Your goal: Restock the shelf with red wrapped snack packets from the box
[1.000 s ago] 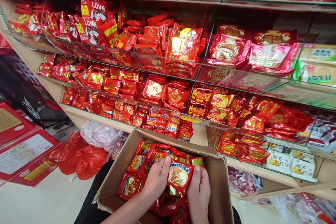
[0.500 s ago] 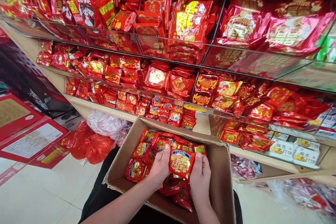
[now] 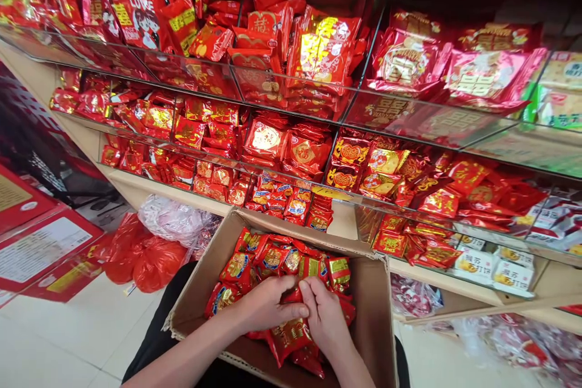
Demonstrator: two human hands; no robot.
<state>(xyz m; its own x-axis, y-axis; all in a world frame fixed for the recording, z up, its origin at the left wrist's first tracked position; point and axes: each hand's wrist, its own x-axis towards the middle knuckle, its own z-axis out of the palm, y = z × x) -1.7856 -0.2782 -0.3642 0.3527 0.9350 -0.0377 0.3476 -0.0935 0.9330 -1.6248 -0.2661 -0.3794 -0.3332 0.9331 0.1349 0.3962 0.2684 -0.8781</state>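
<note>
My left hand point(image 3: 266, 306) and my right hand point(image 3: 325, 312) meet over an open cardboard box point(image 3: 375, 309), which rests on my lap. The fingers of both are closed and bent inward, fingertips nearly touching. A bit of red wrapper shows between them; whether they grip it, the fingers hide. Just under the hands lies a red snack packet point(image 3: 291, 336) with gold print. More red-and-gold packets point(image 3: 239, 265) fill the box's left and middle.
Ahead stand glass-fronted shelves with red snack packets point(image 3: 325, 51), pink packets point(image 3: 491, 73) and white cartons point(image 3: 513, 273). Red plastic bags point(image 3: 157, 260) sit on the floor left of the box, by red cartons point(image 3: 45, 248). Clear bags point(image 3: 513, 342) lie under the shelf at right.
The packet held up between both hands is no longer seen face-on. My hands have moved closer together and slightly lower left. The view has shifted a little.
</note>
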